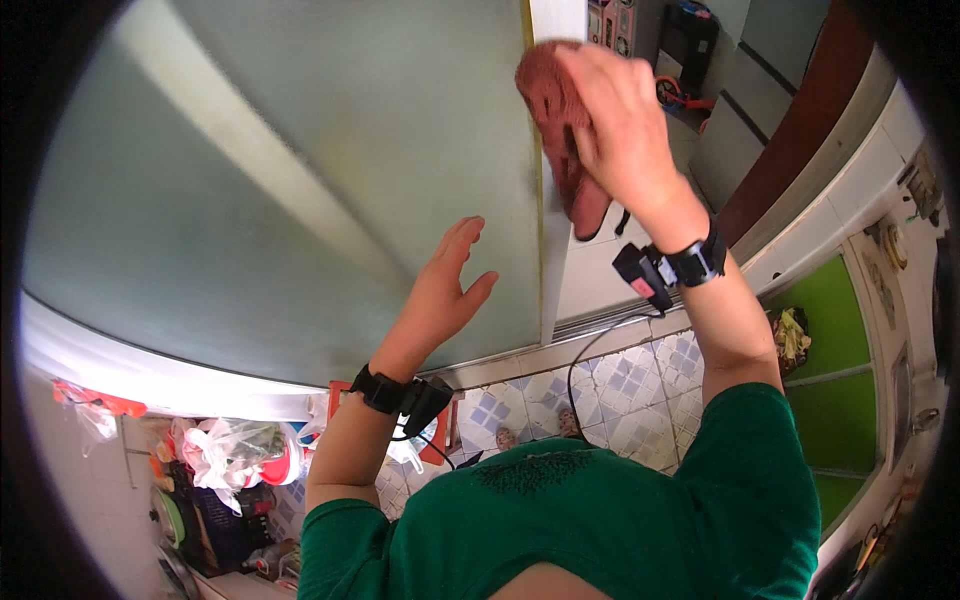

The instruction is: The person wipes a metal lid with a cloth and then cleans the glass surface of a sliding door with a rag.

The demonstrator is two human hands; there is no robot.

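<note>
My right hand (pixel 619 127) grips a folded reddish-brown cloth (pixel 555 105) at the edge of a frosted glass sliding door panel (pixel 300 172). The cloth's lower end hangs down beside the white door frame (pixel 553 247). My left hand (pixel 450 281) is raised in front of the glass, its fingers apart and nothing in it; whether it touches the glass cannot be told. Each wrist wears a black strap with a small black device and a cable.
Plastic bags (pixel 232 450) and containers lie at lower left, near a red stool (pixel 442 450). Past the door opening are a pink-and-black toy vehicle (pixel 675 94) and a black case (pixel 686 41). A green-fronted cabinet (pixel 832 375) stands at right. The metal door track (pixel 607 322) crosses the tiled floor (pixel 626 390).
</note>
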